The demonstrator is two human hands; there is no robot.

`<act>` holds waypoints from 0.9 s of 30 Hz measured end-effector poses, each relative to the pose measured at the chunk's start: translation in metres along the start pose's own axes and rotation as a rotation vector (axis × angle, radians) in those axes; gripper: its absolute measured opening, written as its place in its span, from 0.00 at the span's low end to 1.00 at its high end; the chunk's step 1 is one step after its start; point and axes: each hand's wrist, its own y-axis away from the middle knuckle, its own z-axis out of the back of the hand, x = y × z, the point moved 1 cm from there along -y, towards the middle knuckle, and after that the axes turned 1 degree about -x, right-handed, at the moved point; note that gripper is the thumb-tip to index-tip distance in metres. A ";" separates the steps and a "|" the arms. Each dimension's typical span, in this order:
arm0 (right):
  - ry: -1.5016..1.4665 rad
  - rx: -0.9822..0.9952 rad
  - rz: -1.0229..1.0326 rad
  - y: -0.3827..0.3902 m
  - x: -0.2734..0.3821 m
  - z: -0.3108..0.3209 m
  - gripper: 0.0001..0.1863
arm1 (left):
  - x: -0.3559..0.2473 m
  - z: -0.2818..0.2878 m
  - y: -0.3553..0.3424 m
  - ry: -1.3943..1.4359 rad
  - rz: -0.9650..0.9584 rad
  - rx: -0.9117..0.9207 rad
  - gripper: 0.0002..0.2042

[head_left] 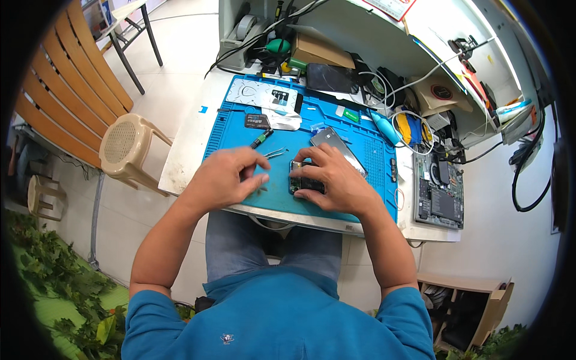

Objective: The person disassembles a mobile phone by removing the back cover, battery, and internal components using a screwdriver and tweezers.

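My right hand (333, 180) grips an opened dark phone (295, 181), its inner parts showing, at the near middle of the blue work mat (273, 195). The fingers lie over its top and the thumb is at its near edge. To its left hovers my left hand (228, 175), fingers curled and thumb apart from the forefinger, with nothing visible between them. Just beyond the left hand lie tweezers (276, 153) and a green-and-black screwdriver (261, 140). A grey phone back cover (339, 149) rests beyond the right hand, partly hidden by it.
An open laptop base (439, 192) lies at the right. Toward the back are a white patterned sheet (255, 95), a black card (257, 122), a dark tablet-like slab (332, 78), a cardboard box (324, 48) and loose cables. A beige stool (127, 144) stands left of the table.
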 end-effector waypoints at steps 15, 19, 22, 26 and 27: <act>0.014 -0.326 0.055 0.035 -0.009 -0.030 0.16 | -0.009 -0.018 -0.033 -0.464 -0.215 -0.279 0.06; 0.016 -0.339 0.068 0.037 -0.011 -0.031 0.17 | -0.022 -0.003 -0.029 -0.141 0.042 -0.150 0.07; 0.025 -0.331 0.070 0.037 -0.010 -0.031 0.16 | -0.016 0.010 -0.028 -0.092 0.047 -0.032 0.08; 0.022 -0.325 0.056 0.039 -0.010 -0.030 0.16 | -0.003 0.023 -0.029 0.363 0.234 0.215 0.09; 0.024 -0.325 0.054 0.039 -0.010 -0.031 0.16 | -0.001 0.021 -0.027 0.359 0.233 0.214 0.09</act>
